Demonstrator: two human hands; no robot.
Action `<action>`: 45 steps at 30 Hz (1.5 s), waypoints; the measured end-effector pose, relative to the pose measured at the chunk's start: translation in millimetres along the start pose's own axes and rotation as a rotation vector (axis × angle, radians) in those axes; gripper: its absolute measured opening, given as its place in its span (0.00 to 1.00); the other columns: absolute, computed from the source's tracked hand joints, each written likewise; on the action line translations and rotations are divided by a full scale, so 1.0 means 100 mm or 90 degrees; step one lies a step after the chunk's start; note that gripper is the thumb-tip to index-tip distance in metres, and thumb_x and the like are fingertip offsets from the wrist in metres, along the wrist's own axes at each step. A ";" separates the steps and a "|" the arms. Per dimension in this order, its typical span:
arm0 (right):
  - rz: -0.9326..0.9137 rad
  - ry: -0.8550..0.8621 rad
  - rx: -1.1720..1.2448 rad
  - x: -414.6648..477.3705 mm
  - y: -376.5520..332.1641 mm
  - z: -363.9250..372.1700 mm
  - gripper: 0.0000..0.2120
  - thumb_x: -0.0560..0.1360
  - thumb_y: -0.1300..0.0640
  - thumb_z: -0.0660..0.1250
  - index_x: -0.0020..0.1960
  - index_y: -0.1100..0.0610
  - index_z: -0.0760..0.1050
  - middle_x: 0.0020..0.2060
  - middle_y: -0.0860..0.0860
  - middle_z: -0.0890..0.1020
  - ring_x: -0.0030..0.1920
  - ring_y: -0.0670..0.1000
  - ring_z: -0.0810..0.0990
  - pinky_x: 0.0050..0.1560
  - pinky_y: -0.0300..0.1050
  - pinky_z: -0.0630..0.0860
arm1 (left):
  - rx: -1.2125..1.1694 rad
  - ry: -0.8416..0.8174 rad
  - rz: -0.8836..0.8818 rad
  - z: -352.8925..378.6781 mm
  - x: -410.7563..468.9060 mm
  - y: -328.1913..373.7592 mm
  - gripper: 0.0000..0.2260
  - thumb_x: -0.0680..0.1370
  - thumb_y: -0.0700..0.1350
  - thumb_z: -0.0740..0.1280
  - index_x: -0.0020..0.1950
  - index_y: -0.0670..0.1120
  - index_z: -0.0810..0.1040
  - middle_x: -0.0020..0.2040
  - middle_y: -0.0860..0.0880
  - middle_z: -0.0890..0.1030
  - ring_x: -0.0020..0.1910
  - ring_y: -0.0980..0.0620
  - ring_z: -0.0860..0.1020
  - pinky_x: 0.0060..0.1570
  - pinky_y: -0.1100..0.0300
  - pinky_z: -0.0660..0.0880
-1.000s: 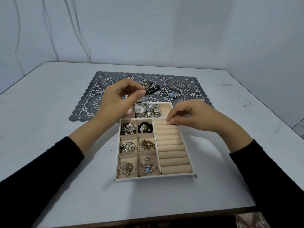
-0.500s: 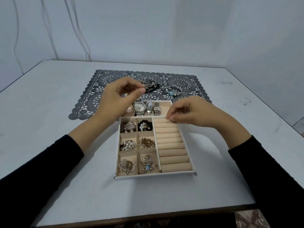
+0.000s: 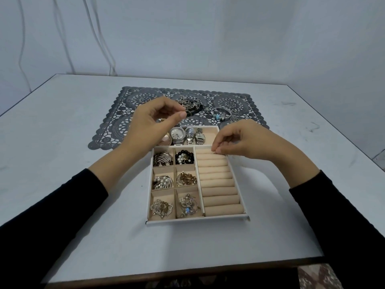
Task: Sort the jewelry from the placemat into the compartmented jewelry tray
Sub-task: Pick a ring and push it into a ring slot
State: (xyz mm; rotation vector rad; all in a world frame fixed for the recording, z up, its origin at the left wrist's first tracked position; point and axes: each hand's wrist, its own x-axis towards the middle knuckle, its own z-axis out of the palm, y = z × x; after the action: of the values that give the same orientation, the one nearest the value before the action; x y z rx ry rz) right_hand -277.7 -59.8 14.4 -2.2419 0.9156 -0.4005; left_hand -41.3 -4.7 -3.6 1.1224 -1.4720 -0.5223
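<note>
Over the jewelry tray, the left hand pinches a small ring; the right hand's fingers curl at the farthest ring roll, hold unclear

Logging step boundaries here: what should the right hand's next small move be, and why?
Probably press the small piece it seems to pinch into the farthest groove of the ring rolls: the right hand has its fingertips there, and every roll looks bare.

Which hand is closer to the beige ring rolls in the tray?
Right. The right hand has its fingertips at the farthest of the ring rolls; the left hand hovers near the watches, left of the rolls.
</note>
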 end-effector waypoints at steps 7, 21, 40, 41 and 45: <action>0.017 0.158 0.177 -0.11 0.12 0.00 0.06 0.75 0.58 0.70 0.52 0.57 0.82 0.35 0.50 0.82 0.31 0.41 0.76 0.30 0.32 0.71 | 0.008 -0.013 0.006 0.04 -0.02 0.04 0.05 0.75 0.41 0.72 0.46 0.50 0.81 0.42 0.55 0.82 0.43 0.58 0.79 0.35 0.70 0.74; 0.078 0.293 -0.196 -0.11 0.52 0.24 0.12 0.79 0.54 0.62 0.61 0.56 0.75 0.54 0.50 0.81 0.56 0.53 0.77 0.48 0.37 0.65 | 0.067 -0.116 0.036 0.11 -0.05 0.03 0.04 0.74 0.41 0.73 0.48 0.45 0.83 0.43 0.52 0.84 0.44 0.54 0.81 0.48 0.63 0.78; 0.111 0.258 -0.201 -0.11 0.51 0.23 0.16 0.80 0.53 0.62 0.65 0.57 0.73 0.60 0.52 0.79 0.60 0.52 0.76 0.56 0.38 0.66 | 0.276 -0.305 0.129 0.20 -0.07 0.01 0.05 0.74 0.46 0.74 0.48 0.48 0.84 0.45 0.55 0.83 0.46 0.58 0.81 0.47 0.54 0.79; 0.111 0.258 -0.201 -0.10 0.52 0.23 0.16 0.80 0.53 0.62 0.65 0.57 0.73 0.60 0.52 0.79 0.60 0.52 0.76 0.55 0.37 0.65 | 0.278 -0.311 0.123 0.19 -0.07 0.01 0.05 0.74 0.46 0.74 0.48 0.48 0.84 0.45 0.56 0.83 0.46 0.58 0.81 0.47 0.56 0.78; 0.110 0.261 -0.202 -0.10 0.52 0.23 0.17 0.80 0.52 0.62 0.66 0.57 0.73 0.62 0.51 0.78 0.61 0.52 0.75 0.56 0.37 0.65 | 0.279 -0.339 0.100 0.16 -0.04 0.04 0.04 0.75 0.45 0.73 0.48 0.48 0.84 0.44 0.58 0.83 0.46 0.60 0.80 0.48 0.60 0.78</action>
State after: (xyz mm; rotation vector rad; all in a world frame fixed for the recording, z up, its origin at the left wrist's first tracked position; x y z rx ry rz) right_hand -299.0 -68.8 -38.4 -2.3796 1.4615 -0.6921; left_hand -57.7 -3.4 -6.3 1.2432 -2.1975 -0.4145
